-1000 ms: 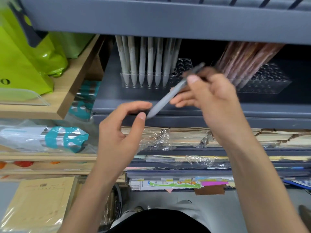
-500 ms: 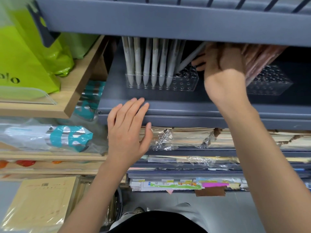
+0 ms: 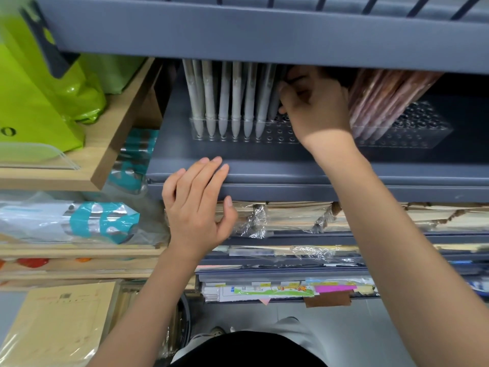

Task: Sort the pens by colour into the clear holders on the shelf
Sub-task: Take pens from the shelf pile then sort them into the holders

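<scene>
Grey pens stand in the left clear holder and reddish pens lean in the right holder, so sorting looks well along. The right hand pinches a shadowed pen at the row's end; the left hand lies flat on the shelf

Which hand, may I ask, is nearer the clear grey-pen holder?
Right. The right hand overlaps the holder at its right end; the left hand rests on the shelf edge in front.
</scene>
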Tool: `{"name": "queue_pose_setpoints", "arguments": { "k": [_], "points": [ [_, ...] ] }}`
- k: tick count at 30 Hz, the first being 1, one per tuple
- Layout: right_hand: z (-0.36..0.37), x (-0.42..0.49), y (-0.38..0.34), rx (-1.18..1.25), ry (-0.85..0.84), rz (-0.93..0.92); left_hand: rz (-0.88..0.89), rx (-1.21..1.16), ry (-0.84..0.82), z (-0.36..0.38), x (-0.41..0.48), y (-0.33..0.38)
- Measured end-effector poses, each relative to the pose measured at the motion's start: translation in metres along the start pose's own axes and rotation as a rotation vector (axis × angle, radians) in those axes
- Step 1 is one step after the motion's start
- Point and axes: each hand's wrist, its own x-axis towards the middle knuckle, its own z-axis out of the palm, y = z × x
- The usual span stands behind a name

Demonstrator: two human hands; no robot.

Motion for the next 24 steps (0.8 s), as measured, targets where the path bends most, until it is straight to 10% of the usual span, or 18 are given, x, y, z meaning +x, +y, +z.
{"name": "queue_pose_setpoints", "arguments": {
  "k": [15, 24],
  "points": [
    [-0.018, -0.020, 0.008, 0.237, -0.050, 0.023, -0.110, -0.069, -0.101, -0.014, 0.007, 0.012],
    [-0.091, -0.099, 0.026, 0.336, -0.074, -0.058, -0.617, -0.732, -0.300, -0.080, 0.037, 0.055]
  ]
}}
